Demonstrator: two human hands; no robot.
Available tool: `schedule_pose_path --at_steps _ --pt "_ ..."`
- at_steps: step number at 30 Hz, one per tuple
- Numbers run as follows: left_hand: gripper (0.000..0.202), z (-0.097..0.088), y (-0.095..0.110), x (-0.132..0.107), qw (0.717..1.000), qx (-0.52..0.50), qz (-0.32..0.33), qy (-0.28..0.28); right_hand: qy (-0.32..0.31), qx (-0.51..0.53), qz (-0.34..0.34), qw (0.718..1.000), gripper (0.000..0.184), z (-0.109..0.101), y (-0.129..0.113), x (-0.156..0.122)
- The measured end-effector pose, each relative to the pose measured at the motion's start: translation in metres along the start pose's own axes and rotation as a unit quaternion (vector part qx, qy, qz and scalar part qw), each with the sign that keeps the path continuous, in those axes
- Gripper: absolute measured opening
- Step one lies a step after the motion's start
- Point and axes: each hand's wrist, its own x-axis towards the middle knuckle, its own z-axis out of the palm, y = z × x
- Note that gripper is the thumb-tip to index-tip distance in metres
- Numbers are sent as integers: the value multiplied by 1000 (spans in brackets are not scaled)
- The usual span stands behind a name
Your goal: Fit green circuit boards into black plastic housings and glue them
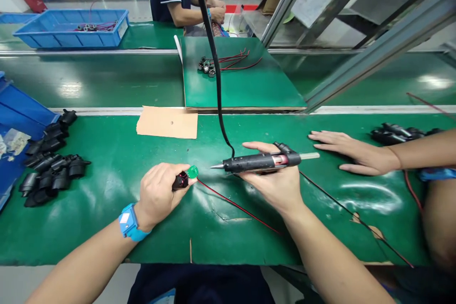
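Steadying the green-capped black indicator lamp [185, 178] gripped in the left hand [158, 194], the black glue gun [261, 161] — clasped by the right hand [276, 183] — is best brought nozzle-first, squarely aligned.

Green table [107, 228]: cardboard [167, 122] lies at its far edge; black parts [50, 161] piled well left of the cardboard, more parts [399, 134] far right, red wire [235, 205] near.
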Motion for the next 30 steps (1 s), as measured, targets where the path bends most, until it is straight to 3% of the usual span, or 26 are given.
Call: schedule_pose_path --at_steps 4,14,30 --pt "26 1 1 0 1000 17 20 -5 -34 7 -12 999 39 2 1 -5" --pt "27 0 1 -2 999 29 30 -22 -39 -62 -97 993 31 6 -4 -4" --pt "28 -1 2 -1 999 27 38 -17 -54 -64 -119 989 35 8 -3 -5"
